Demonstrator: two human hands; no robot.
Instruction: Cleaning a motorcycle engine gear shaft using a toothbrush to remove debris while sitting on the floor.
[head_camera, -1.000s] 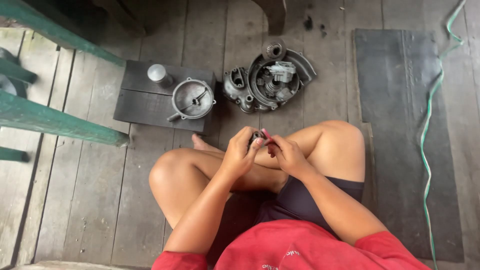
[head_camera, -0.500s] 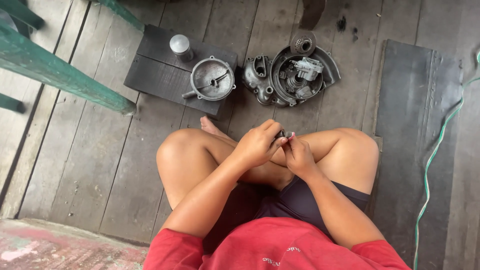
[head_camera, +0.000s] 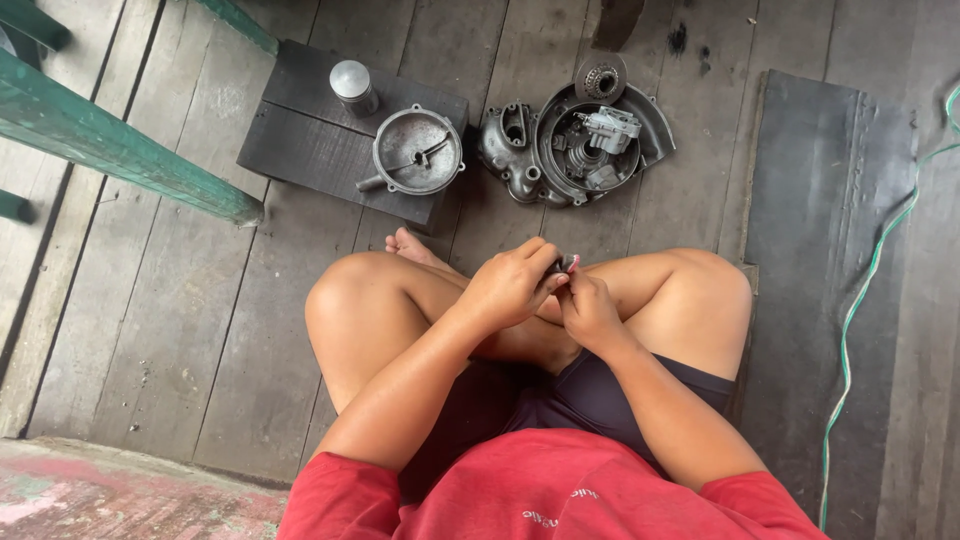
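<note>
A: What are the hands on?

B: A small dark part (head_camera: 568, 266) with a bit of red at one end, just right of frame centre, above the crossed legs. The left hand (head_camera: 512, 285) is curled round it from the left; the right hand (head_camera: 590, 310) pinches it from below with its fingertips (head_camera: 572, 283). Both are closed on it.

A: How would it handle?

B: My guess is light and stiff, probably metal, and small enough to slip out. It may be oily too, given the engine cover (head_camera: 575, 145) in the upper middle of the frame. I'd hold it by the ends with fingertips, close over the lap.

A: Anything else around?

B: A round metal housing (head_camera: 417, 150) and a piston (head_camera: 353, 87) sit on a dark board (head_camera: 300, 140) at upper left. A green cord (head_camera: 870, 280) runs down the right edge.
</note>
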